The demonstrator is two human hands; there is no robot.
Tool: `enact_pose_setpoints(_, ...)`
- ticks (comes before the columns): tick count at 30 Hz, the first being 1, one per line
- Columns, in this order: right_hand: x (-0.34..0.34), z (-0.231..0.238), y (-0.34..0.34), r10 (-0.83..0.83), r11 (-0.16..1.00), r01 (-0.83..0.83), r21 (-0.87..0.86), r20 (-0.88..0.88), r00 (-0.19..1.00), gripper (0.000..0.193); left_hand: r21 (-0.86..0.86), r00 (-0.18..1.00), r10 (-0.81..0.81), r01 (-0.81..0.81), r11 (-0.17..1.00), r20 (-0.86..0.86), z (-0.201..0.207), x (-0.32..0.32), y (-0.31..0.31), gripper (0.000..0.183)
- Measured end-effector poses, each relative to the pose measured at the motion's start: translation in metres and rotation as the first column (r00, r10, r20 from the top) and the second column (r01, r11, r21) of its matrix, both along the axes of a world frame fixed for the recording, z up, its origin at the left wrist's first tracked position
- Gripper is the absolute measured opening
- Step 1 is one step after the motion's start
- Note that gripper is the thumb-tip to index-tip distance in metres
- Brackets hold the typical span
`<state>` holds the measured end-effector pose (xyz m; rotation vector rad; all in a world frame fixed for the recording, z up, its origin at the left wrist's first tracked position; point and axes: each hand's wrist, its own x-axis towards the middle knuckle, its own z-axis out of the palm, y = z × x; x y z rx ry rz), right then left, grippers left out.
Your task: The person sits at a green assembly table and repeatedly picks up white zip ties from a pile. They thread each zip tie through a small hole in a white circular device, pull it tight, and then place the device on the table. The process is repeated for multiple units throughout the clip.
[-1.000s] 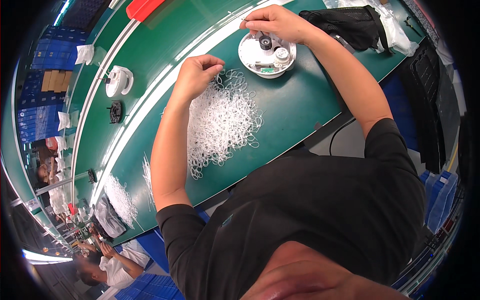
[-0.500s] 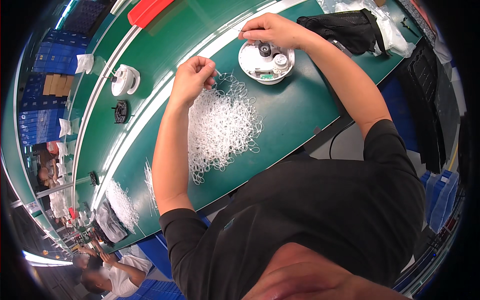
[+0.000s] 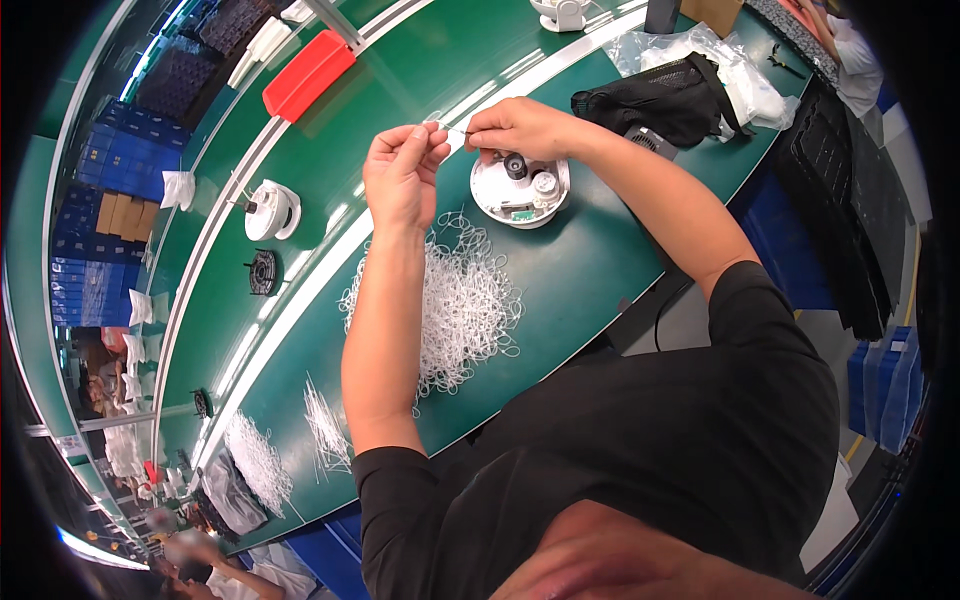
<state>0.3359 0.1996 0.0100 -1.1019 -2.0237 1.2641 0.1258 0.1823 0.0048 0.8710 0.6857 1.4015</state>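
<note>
My left hand (image 3: pixel 402 178) is closed in a pinch on a looped white cable tie (image 3: pixel 437 117), raised above the bench. Beside it, my right hand (image 3: pixel 520 128) pinches a thin wire (image 3: pixel 456 130) that reaches toward the loop; whether it passes through is too small to tell. Under my right hand sits a round white appliance base (image 3: pixel 497 205), its inside showing a black knob-like part, a white round part and a small green board. Below my left hand lies a heap of looped white cable ties (image 3: pixel 465 315), partly hidden by my left forearm.
Straight white ties (image 3: pixel 325 428) and another white pile (image 3: pixel 258 465) lie at lower left. Across the rail stand a white unit (image 3: pixel 270 210), a black round part (image 3: pixel 263 272) and a red bin (image 3: pixel 310 75). A black mesh bag (image 3: pixel 650 100) lies at far right.
My left hand has moved up and right with the cable tie, close to my right hand. My right hand still pinches the wire. The whole view has shifted, showing more of the far side.
</note>
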Motion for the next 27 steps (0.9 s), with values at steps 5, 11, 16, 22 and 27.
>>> enact_pose_setpoints(5,0.006,0.001,0.001,-0.006,1.0,0.007,0.005,-0.032,0.999,0.027,-0.047,0.999,-0.037,0.037,0.998,0.003,-0.009,0.012,0.001,0.008)
enact_pose_setpoints(11,0.008,0.001,0.0,-0.007,0.999,0.005,-0.054,-0.047,0.999,0.026,-0.091,0.969,-0.043,0.021,0.996,-0.244,-0.021,0.021,-0.002,0.009)
enact_pose_setpoints(16,0.012,-0.007,0.004,0.001,0.997,-0.01,-0.072,-0.12,0.993,0.025,0.042,0.868,0.062,-0.047,0.998,-0.493,-0.026,0.023,0.0,0.011)
enact_pose_setpoints(22,0.017,-0.01,0.003,0.048,0.991,-0.077,-0.106,-0.253,0.966,0.032,0.07,0.802,0.109,-0.084,0.994,-0.588,-0.029,0.029,-0.005,0.011)
enact_pose_setpoints(27,0.012,-0.012,0.004,0.046,0.998,-0.053,-0.034,-0.171,0.984,0.037,0.016,0.908,0.068,-0.067,0.998,-0.414,-0.032,0.025,-0.002,0.01)
